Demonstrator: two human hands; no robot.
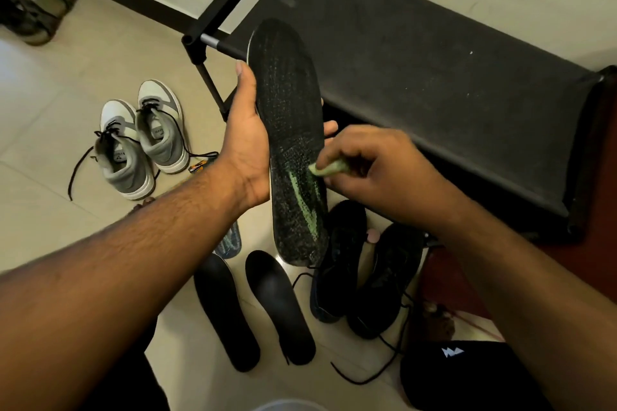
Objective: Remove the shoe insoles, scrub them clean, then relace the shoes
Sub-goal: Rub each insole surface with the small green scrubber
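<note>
1. Nearest on the floor lie two plain black insoles (253,310), side by side, with a blue patterned insole (229,240) just beyond them, partly hidden under the left forearm. These look already pulled out, so the removing step seems largely done.
2. Beside them to the right stand the black shoes (367,270), touching each other, their laces (374,374) loose and trailing over the tiles. Relacing is not yet done here.
3. Above the floor, the right hand (380,173) pinches a small pale green scrubber (329,167) in curled fingers and presses it against the face of the speckled insole (290,137), near its green streak and right edge. Scrubbing is the step in hand.
4. The left hand (247,143) grips that insole along its left edge, thumb up the side and fingertips wrapped behind. It is held upright, well clear of the floor.
5. The next move likely calls for working the scrubber up toward the untouched toe end while the left hand keeps a firm hold.
6. Farther left, grey sneakers (140,140) stand together, laces slack.
7. Farthest is a black rack (417,53) against the wall.
</note>
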